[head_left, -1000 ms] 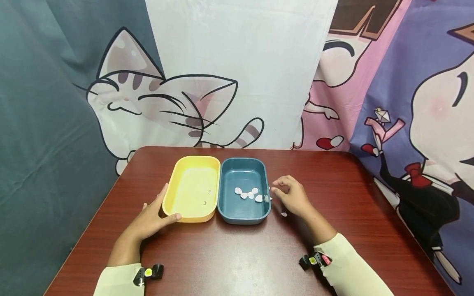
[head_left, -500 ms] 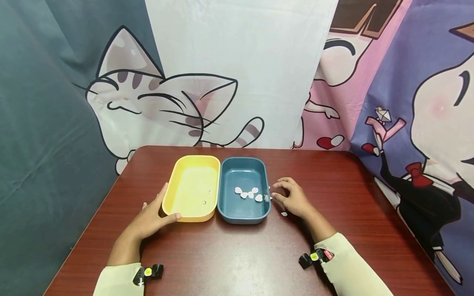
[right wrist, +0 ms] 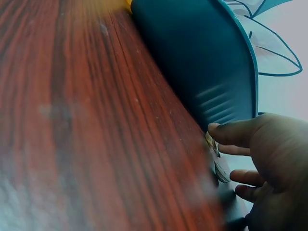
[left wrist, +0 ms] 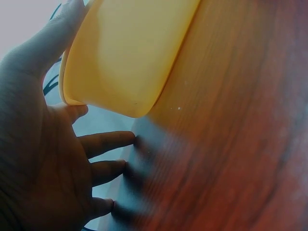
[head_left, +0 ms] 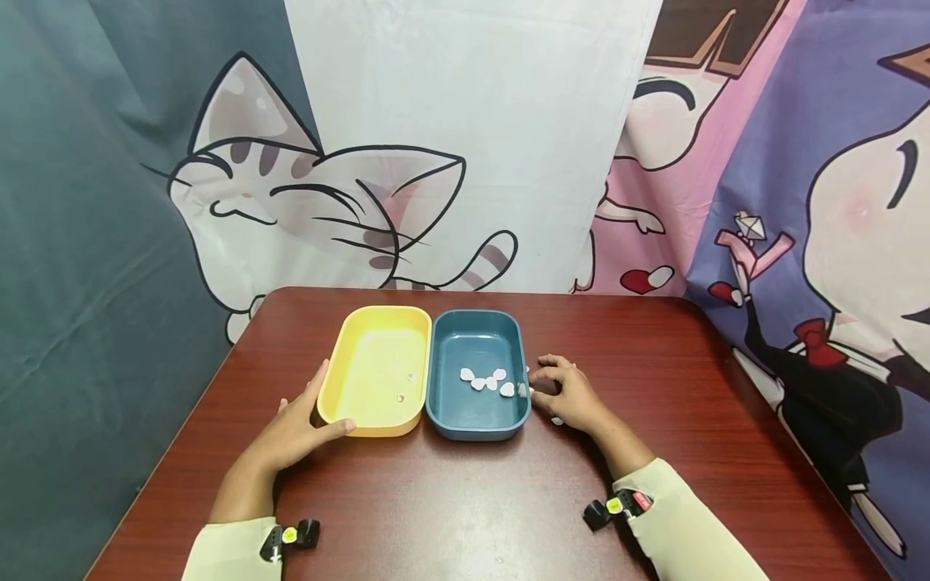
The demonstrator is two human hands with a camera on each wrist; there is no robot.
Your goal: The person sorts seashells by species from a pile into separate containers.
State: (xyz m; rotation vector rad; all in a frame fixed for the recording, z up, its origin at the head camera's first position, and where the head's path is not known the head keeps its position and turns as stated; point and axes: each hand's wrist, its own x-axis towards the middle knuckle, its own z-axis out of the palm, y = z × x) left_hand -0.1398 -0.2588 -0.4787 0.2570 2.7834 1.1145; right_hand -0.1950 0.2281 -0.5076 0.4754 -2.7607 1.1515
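Reddish surface (head_left: 392,492): spread left hand (head_left: 296,432) touches one yellow tray (head_left: 376,355); one blue tray (head_left: 475,415) holds five-plus white pieces (head_left: 478,384); right hand (head_left: 576,397), grip unclear.

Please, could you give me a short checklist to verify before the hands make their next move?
1. Left hand on the yellow tray: ok, it touches the near left corner.
2. Blue tray upright beside the yellow one: ok.
3. Right hand near the loose pieces: ok, it is right beside them.
4. Piece securely pinched: cannot tell, the contact is unclear.
5. No pieces outside the trays: not ok, some lie on the table.
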